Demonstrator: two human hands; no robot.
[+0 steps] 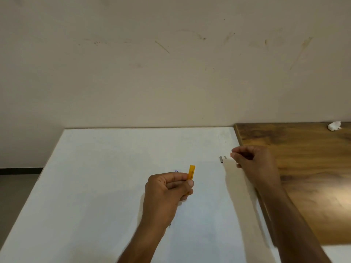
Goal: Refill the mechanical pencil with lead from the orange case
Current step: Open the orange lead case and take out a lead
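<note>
Both hands are up over the white table (95, 186), so quick rundown. Left hand (167, 188), lower middle of the frame, is curled into a loose fist and pinching the orange case (191, 172) between thumb and fingers; the case stands nearly upright, with its top half poking out above the knuckles. A tiny blue bit (176, 171) peeks out just behind that hand's fingers, and a thin point shows below the wrist, so that's probably the mechanical pencil tucked in the same grip, but I honestly can't tell for sure. Right hand (252, 162) sits right of center, fingers curled in with the thumb and fingertips pressed together; whether anything is between them is too small to see. Just left of those fingertips, two little grey metal pieces (221, 159) lie on the table, near the hand but apart from it, and well apart from the case. Room-wise: the whole left side and far end of the white top is open. Its far edge meets the beige wall (171, 73), and its right edge butts against a wooden table (303, 168), where the right forearm crosses. A crumpled white tissue (334, 126) sits in that table's far corner, upper right.
</note>
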